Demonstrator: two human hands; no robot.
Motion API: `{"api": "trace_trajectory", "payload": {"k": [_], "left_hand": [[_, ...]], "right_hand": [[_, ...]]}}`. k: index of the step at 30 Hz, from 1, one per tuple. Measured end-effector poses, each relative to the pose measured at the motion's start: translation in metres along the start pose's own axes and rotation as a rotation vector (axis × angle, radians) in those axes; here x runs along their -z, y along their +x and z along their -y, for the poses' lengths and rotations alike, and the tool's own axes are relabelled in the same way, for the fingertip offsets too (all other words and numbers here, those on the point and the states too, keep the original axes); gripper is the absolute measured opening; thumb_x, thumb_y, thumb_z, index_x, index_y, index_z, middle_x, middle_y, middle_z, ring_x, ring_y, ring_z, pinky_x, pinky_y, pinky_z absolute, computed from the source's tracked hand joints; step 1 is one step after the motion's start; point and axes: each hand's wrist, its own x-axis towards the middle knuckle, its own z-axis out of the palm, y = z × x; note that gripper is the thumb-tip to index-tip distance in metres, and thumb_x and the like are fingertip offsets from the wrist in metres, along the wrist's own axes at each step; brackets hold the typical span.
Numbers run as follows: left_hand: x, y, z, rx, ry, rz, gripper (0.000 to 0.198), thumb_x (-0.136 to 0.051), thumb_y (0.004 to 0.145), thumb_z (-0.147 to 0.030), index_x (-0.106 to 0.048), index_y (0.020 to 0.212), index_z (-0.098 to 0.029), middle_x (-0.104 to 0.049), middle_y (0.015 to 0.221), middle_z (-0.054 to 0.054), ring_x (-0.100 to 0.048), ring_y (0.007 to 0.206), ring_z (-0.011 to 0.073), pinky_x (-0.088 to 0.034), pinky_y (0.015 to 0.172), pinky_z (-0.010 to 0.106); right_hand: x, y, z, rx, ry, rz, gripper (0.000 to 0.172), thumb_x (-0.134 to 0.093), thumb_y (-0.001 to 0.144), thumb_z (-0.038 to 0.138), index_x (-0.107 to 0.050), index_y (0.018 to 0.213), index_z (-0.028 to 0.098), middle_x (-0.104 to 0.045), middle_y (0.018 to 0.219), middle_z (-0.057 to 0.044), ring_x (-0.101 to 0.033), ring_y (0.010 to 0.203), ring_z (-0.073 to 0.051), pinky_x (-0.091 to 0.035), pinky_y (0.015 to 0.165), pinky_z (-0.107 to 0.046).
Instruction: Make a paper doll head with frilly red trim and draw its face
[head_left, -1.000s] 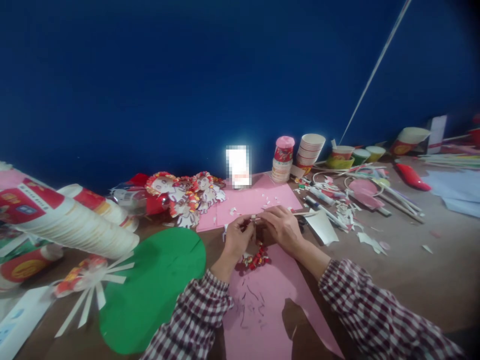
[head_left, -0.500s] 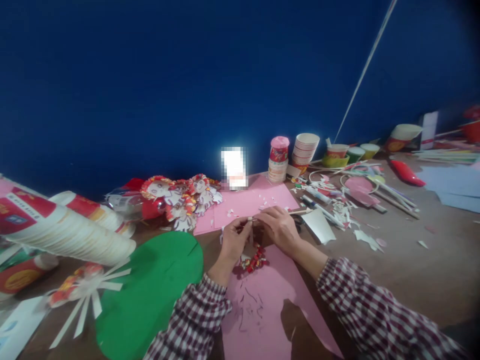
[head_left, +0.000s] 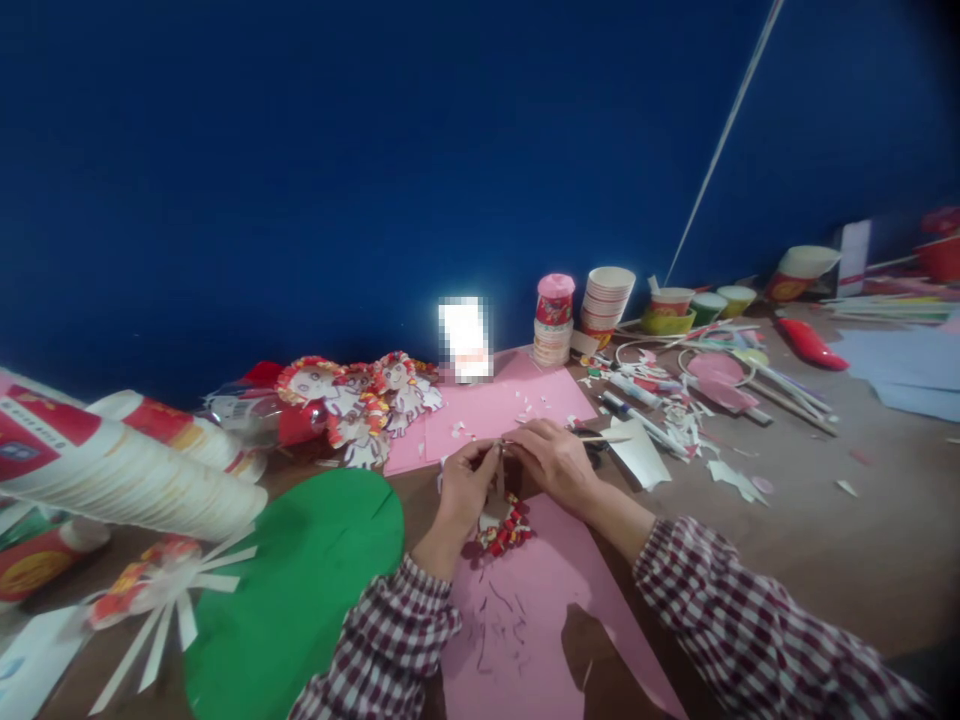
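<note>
My left hand (head_left: pixel 466 492) is closed, thumb and forefinger pinching the edge of a paper cutout (head_left: pixel 504 530) with curled red-and-yellow fringe. The fringe hangs below my fingers, over a pink sheet (head_left: pixel 547 590) with dark pen marks. My right hand (head_left: pixel 556 464) is also closed, its fingertips meeting the left ones at the cutout. A thin wooden stick (head_left: pixel 604 438) juts out to the right from under my right hand. Its other end is hidden by the fingers, and so is most of the pinched paper.
Several finished-looking paper figures (head_left: pixel 360 400) are heaped behind to the left. A green oval sheet (head_left: pixel 300 590) and stacked paper cups (head_left: pixel 150 480) lie at left. Paper scraps, pens (head_left: pixel 641 420) and a white paper piece (head_left: pixel 639 455) are on the right. Upright cups (head_left: pixel 555 320) stand behind.
Both hands stay together at the cutout, with small finger shifts. The stick's free end has tilted slightly downward, and the whole view has moved a little.
</note>
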Motion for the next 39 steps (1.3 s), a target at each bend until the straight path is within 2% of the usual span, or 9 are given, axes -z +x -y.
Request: {"api": "trace_trajectory", "payload": {"k": [14, 20, 25, 28, 34, 39], "left_hand": [[0.0001, -0.0010, -0.0081, 0.018, 0.045, 0.000, 0.025, -0.063, 0.072, -0.034, -0.071, 0.085, -0.014, -0.066, 0.066, 0.001, -0.050, 0.050, 0.0090, -0.038, 0.048, 0.020], [-0.0007, -0.0010, -0.0093, 0.027, 0.024, 0.008, 0.027, -0.064, 0.070, -0.036, -0.071, 0.084, -0.014, -0.066, 0.068, 0.001, -0.049, 0.051, 0.0093, -0.038, 0.048, 0.020], [0.0021, -0.0019, -0.0063, 0.046, 0.069, 0.017, 0.032, -0.059, 0.075, -0.045, -0.067, 0.071, -0.014, -0.054, 0.052, -0.002, -0.043, 0.046, 0.0084, -0.033, 0.044, 0.020], [0.0032, -0.0007, -0.0040, 0.055, 0.073, 0.004, 0.037, -0.057, 0.075, -0.050, -0.064, 0.067, -0.014, -0.050, 0.050, -0.003, -0.041, 0.045, 0.0079, -0.032, 0.043, 0.019], [0.0030, 0.0020, -0.0022, 0.113, 0.079, 0.010, 0.037, -0.060, 0.072, -0.051, -0.063, 0.070, -0.014, -0.051, 0.052, -0.004, -0.041, 0.044, 0.0073, -0.031, 0.044, 0.019], [0.0023, 0.0025, -0.0006, 0.068, 0.120, -0.007, 0.032, -0.060, 0.073, -0.046, -0.066, 0.073, -0.015, -0.055, 0.053, -0.003, -0.043, 0.045, 0.0079, -0.033, 0.045, 0.020]], "right_hand": [[-0.0041, -0.0024, -0.0033, 0.006, 0.143, -0.050, 0.023, -0.047, 0.090, 0.021, -0.064, 0.105, 0.023, -0.063, 0.095, -0.007, -0.056, 0.088, -0.019, -0.048, 0.077, -0.032], [-0.0026, -0.0010, -0.0020, 0.032, 0.098, -0.053, 0.020, -0.049, 0.089, 0.019, -0.065, 0.101, 0.022, -0.064, 0.093, -0.006, -0.057, 0.086, -0.018, -0.047, 0.076, -0.031], [0.0022, 0.0019, 0.0009, 0.082, 0.046, -0.045, 0.019, -0.049, 0.089, 0.019, -0.065, 0.099, 0.021, -0.064, 0.091, -0.007, -0.056, 0.084, -0.018, -0.046, 0.074, -0.030], [0.0042, 0.0027, 0.0028, 0.100, 0.003, -0.031, 0.020, -0.047, 0.090, 0.020, -0.066, 0.097, 0.021, -0.064, 0.089, -0.006, -0.054, 0.082, -0.018, -0.045, 0.072, -0.030], [0.0039, 0.0018, 0.0033, 0.088, -0.045, -0.019, 0.021, -0.046, 0.091, 0.021, -0.066, 0.097, 0.021, -0.064, 0.091, -0.006, -0.052, 0.083, -0.018, -0.044, 0.073, -0.030], [0.0009, 0.0005, 0.0011, 0.074, -0.051, -0.022, 0.020, -0.047, 0.091, 0.023, -0.066, 0.096, 0.021, -0.065, 0.091, -0.006, -0.054, 0.083, -0.018, -0.044, 0.074, -0.030]]}}
